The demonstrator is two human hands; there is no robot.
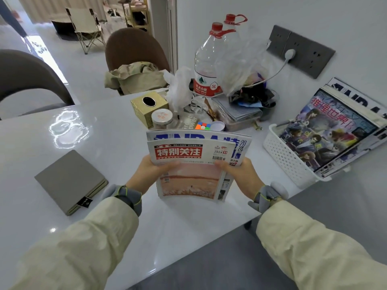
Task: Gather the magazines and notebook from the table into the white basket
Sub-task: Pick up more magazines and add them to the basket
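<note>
- White table (pixel 117 143): glossy surface filling the middle of the frame, bearing everything listed below.
- White basket (pixel 287 158): perforated plastic, at the right edge of the frame; magazines already in it (pixel 326 132) lean out over its far side, the top one showing illustrated figures and red characters.
- Grey notebook (pixel 69 181): lies flat and closed at lower left, well apart from the basket and from my hands.
- Two held magazines (pixel 192 164): centre of the frame, stacked together and raised off the table; the front one has a red title banner, the larger rear one shows blue lettering above it.
- Water bottle (pixel 207 65): clear, red-capped, upright among clutter at upper centre; a second one stands just behind it.
- Gold tissue box (pixel 146 107): above the held magazines, beside a small jar.
- My left hand (pixel 150 170): clamped on the left edge of the stack, thumb pressed on the front cover.
- My right hand (pixel 236 172): clamped on the right edge likewise, thumb on the cover.
</note>
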